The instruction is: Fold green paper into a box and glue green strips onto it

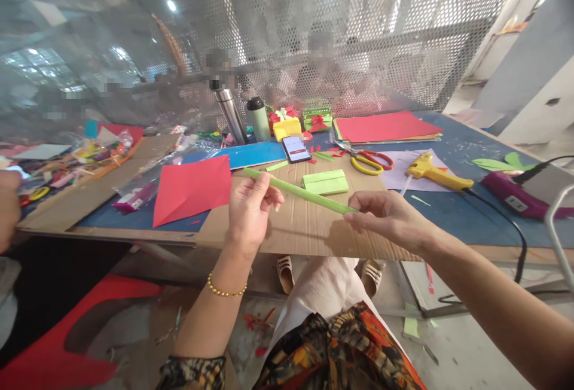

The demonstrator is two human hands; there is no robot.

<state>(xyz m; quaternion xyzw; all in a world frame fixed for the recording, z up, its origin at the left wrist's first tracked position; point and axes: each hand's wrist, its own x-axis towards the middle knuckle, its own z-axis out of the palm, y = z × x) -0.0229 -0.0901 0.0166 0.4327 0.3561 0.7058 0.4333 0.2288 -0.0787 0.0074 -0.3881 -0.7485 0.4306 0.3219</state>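
A long, narrow green paper strip (pixel 305 191) stretches between my two hands, above a sheet of cardboard (pixel 287 234). My left hand (pixel 252 207) pinches it close to its left end, thumb on top. At the other end, my right hand (pixel 385 213) grips the strip between thumb and fingers. Just beyond the strip lies a folded green paper piece (pixel 326 182) on the cardboard. Small green offcuts (pixel 277 166) are scattered nearby. Scissors with red and yellow handles (pixel 370 162) rest behind, and a yellow glue gun (pixel 437 173) lies to the right on a pale sheet.
Red paper (pixel 195 189) lies left of the cardboard. Farther back stand a phone (pixel 296 149), a steel flask (pixel 231 116), a green bottle (pixel 258 119), small paper boxes (pixel 287 130) and stacked coloured sheets (pixel 388 127). A purple power strip (pixel 506 192) with cables sits right. Another person's hand (pixel 8 204) shows at left.
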